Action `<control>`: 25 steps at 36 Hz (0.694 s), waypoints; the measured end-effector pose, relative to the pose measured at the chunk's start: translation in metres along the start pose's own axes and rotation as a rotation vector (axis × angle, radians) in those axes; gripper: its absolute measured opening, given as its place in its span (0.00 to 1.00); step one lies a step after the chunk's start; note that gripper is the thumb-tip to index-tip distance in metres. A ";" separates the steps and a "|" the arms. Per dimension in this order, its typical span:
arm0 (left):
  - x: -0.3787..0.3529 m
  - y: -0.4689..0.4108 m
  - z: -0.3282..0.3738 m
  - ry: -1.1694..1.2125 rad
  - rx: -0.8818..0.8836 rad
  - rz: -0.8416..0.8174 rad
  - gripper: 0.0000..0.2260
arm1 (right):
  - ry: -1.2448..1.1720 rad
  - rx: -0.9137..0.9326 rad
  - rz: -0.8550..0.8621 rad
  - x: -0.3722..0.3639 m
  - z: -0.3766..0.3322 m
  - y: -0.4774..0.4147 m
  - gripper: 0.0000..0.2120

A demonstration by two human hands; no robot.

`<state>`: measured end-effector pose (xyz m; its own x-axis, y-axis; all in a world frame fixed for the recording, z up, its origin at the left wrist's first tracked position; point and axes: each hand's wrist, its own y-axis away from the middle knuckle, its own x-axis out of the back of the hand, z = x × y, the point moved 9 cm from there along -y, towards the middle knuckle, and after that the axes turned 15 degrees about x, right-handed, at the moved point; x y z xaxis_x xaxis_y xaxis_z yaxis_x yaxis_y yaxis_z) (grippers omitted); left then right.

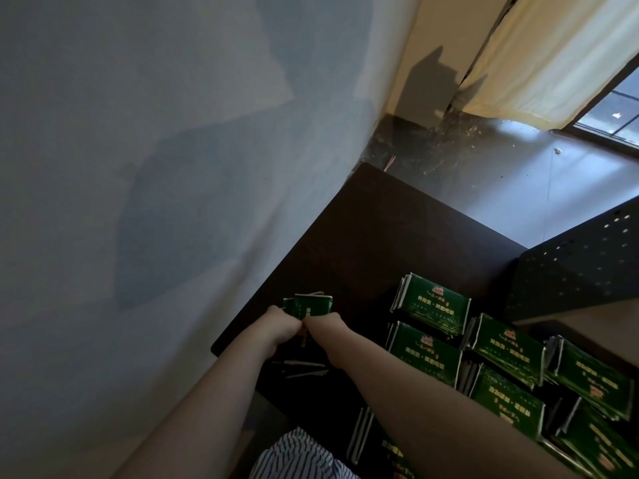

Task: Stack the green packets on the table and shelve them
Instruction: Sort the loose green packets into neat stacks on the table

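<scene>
Single head-worn wide-angle view: the bench [363, 236] is seen from above at close range, looking forward and down, with the frame tilted. The wall [138, 167] is taken in at left, the floor [518, 188] and window [619, 108] at upper right.

Pale blue wall [138, 133] beside a curtained window [617, 110].

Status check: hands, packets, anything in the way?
Left hand, right hand both grip packet bundle by the table edge. Other stacks sit right. Nothing blocking.
</scene>
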<state>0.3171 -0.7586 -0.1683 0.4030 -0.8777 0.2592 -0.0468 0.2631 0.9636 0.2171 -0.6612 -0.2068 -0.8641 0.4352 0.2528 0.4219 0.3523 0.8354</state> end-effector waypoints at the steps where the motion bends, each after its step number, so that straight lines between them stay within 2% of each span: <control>1: -0.001 -0.001 0.000 0.033 0.005 -0.015 0.38 | -0.005 -0.016 0.007 0.001 -0.001 -0.001 0.28; 3: -0.001 -0.001 0.001 0.083 0.011 -0.031 0.37 | -0.017 -0.045 0.028 0.009 -0.011 0.027 0.26; 8: -0.005 0.001 -0.002 0.168 0.038 -0.055 0.39 | 0.039 0.096 -0.033 0.013 -0.023 0.026 0.21; 11: -0.010 -0.001 0.000 0.225 0.030 -0.103 0.42 | 0.139 0.000 -0.043 0.016 -0.020 0.026 0.21; 13: -0.015 -0.002 0.002 0.262 0.019 -0.145 0.46 | 0.193 0.007 -0.026 0.023 -0.021 0.021 0.26; 17: -0.023 0.001 0.009 0.361 -0.027 -0.207 0.41 | 0.251 0.166 0.022 0.039 -0.032 0.028 0.31; 20: -0.027 0.003 0.012 0.393 -0.068 -0.226 0.42 | 0.259 0.325 0.005 0.048 -0.045 0.030 0.27; 23: -0.030 0.006 0.015 0.418 -0.110 -0.267 0.44 | 0.475 0.529 0.024 0.059 -0.065 0.039 0.24; 25: -0.022 0.008 0.019 0.429 -0.157 -0.216 0.46 | 0.659 0.698 0.084 0.065 -0.083 0.051 0.24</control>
<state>0.2905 -0.7442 -0.1649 0.7290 -0.6840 -0.0271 0.2039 0.1792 0.9625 0.1592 -0.6837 -0.1070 -0.7144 0.0042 0.6997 0.3740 0.8474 0.3768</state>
